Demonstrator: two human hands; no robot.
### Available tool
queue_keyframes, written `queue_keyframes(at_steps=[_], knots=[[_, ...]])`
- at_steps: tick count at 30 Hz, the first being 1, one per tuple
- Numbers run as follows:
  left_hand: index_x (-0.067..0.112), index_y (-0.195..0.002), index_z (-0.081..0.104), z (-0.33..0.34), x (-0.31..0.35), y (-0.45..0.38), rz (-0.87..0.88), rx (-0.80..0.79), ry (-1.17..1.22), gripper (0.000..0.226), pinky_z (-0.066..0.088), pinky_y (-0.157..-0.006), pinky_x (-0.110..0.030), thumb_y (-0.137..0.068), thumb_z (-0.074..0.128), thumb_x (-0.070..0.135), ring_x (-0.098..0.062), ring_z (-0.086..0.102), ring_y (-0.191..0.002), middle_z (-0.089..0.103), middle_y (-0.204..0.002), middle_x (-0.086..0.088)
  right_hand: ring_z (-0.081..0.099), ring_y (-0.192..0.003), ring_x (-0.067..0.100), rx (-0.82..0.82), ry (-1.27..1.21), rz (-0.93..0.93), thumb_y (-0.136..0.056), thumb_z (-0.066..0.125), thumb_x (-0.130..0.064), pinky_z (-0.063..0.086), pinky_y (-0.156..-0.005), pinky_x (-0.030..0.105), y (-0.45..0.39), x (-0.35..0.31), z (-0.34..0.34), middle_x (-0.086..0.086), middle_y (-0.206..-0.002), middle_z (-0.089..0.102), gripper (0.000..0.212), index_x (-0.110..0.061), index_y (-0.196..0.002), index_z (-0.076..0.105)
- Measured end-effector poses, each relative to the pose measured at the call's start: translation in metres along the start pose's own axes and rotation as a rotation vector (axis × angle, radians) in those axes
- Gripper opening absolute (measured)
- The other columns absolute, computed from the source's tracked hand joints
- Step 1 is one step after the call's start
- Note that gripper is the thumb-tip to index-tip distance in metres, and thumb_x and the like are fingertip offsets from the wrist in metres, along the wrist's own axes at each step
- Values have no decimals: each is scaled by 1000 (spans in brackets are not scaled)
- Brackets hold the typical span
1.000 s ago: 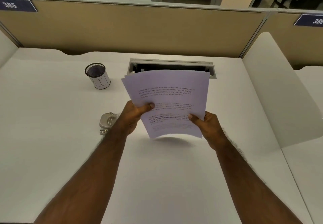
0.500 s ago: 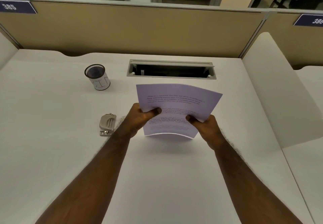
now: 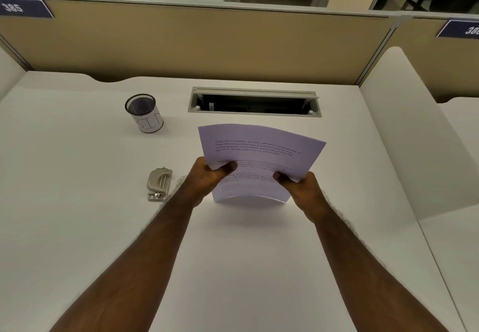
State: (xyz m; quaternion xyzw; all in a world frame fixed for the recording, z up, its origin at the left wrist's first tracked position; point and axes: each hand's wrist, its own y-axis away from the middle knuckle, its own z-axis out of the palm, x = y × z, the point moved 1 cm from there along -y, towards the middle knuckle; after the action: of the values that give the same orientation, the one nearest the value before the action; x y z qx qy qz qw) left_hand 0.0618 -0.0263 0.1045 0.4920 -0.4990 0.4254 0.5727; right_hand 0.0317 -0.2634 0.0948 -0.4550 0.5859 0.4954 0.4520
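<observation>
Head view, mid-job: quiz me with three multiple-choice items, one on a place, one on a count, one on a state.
1. The hole punch lies: A) on the desk, left of the left hand; B) in a drawer; C) on top of the paper.
2. Hands holding the printed paper: A) none; B) one; C) two.
3. The paper is: A) flat on the desk; B) bowed; C) crumpled into a ball.

A: the punch sits on the desk beside the left wrist.
C: the left hand and the right hand each pinch a side edge.
B: its top and bottom edges arc.
</observation>
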Motion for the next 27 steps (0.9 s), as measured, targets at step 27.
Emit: queue_keyframes(at_steps=[27], knots=[[11, -120, 64, -84, -4, -3, -222, -91, 122, 65, 58, -82, -39, -67, 79, 44, -27, 69, -103, 71, -115, -10, 69, -104, 31, -5, -139, 103, -54, 85, -52, 56, -87, 47, 4, 6, -42, 8, -110, 74, 62, -17, -104, 70]])
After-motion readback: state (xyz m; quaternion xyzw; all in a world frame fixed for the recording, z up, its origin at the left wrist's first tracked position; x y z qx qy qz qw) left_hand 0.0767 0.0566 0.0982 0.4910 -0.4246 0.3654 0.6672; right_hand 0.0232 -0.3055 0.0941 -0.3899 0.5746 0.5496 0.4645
